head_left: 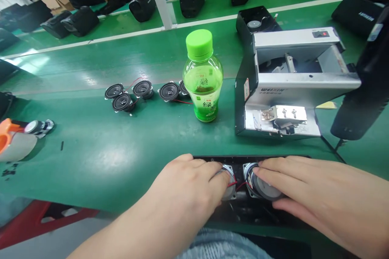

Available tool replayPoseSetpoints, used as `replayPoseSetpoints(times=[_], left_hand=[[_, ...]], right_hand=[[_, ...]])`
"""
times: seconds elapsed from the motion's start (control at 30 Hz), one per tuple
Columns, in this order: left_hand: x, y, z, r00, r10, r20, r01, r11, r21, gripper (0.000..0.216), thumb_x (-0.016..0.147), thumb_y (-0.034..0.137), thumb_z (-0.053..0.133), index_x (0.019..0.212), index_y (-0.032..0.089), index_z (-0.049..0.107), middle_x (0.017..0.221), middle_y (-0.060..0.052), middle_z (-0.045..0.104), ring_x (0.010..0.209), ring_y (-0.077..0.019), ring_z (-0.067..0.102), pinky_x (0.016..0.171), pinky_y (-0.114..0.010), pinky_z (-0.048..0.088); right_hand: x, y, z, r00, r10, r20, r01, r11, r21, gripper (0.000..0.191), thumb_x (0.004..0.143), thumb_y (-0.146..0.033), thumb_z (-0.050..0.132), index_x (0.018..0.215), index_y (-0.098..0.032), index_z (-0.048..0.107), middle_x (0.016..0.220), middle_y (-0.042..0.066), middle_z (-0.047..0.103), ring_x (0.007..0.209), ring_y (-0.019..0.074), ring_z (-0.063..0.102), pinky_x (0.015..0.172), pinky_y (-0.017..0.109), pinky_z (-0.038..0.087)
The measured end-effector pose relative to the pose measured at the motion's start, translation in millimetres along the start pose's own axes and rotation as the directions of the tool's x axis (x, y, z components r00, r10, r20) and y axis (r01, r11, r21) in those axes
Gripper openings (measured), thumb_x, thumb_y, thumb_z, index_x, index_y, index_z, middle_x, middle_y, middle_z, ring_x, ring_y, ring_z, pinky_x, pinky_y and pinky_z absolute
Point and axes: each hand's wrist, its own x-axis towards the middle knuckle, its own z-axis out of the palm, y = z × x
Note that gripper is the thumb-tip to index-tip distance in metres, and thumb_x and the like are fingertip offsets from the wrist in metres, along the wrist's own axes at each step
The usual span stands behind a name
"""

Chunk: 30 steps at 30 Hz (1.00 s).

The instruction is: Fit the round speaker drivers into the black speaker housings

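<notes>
Green bench, hands half-hiding two speaker drivers

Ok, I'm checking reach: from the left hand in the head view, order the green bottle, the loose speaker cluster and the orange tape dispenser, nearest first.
From the left hand:
1. green bottle, just beyond it.
2. loose speaker cluster, farther back-left.
3. orange tape dispenser, far left edge.

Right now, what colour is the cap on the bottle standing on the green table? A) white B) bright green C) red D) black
B: the bottle stands upright on the green table behind the hands, and its cap is bright green, lighter than the drink inside.
</notes>
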Motion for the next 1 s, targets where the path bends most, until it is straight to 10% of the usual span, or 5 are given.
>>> replayPoseSetpoints(times=[0.43,1.0], left_hand=[[1.2,-3.2,6.7,0.983,0.054,-0.177,-0.052,0.999,0.013,0.021,0.121,0.021,0.054,0.13,0.018,0.073,0.131,-0.003,0.087,0.101,-0.0175,0.083,0.068,-0.041,0.039],[0.2,-5.8,4.9,0.995,0.016,-0.094,-0.018,1.0,-0.014,0.025,0.107,0.019,0.077,0.131,0.022,0.073,0.134,-0.001,0.086,0.106,-0.0216,0.084,0.071,-0.041,0.039]], right_hand=[[8.6,-0.2,-2.8,0.995,-0.013,-0.094,0.019,0.998,0.061,0.042,0.138,-0.027,0.029,0.147,-0.013,0.068,0.148,0.001,0.063,0.118,0.0195,0.065,0.102,0.041,0.044],[10.4,-4.1,-3.1,0.994,0.047,-0.099,-0.033,0.99,0.136,0.047,0.144,-0.039,0.027,0.145,-0.017,0.069,0.144,-0.004,0.064,0.117,0.0166,0.065,0.102,0.041,0.042]])
